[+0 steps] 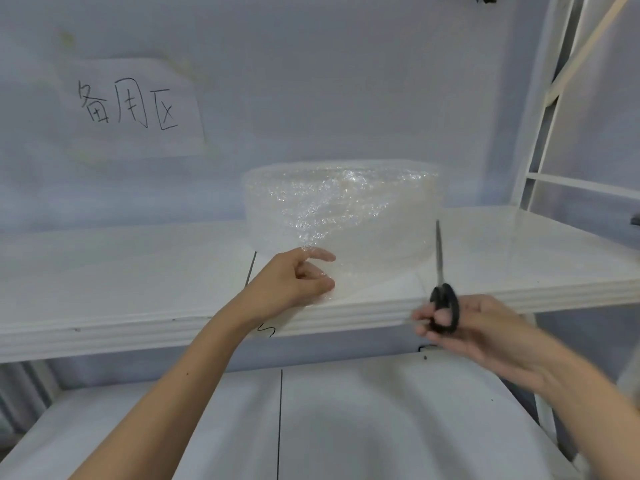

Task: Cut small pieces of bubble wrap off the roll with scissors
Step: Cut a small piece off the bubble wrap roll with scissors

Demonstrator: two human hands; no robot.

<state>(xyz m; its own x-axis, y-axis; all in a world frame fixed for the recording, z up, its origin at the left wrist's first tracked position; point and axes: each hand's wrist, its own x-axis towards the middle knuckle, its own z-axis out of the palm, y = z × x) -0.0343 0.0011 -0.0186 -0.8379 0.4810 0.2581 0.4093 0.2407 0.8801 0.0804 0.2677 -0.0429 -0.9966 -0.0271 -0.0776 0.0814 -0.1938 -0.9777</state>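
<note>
Bubble wrap roll (341,206) on the white shelf (138,271), by the wall; loose end pulled toward the front edge.

Left hand (294,280) holds the loose sheet (363,268), fingers (320,256) pinching its left edge. Right hand (481,329) is just off the shelf edge, fingers curled through the black handles of the scissors (442,292); blades together, pointing up, right of the sheet, not touching it. Paper sign (130,105) with handwritten characters on wall, upper left.
</note>
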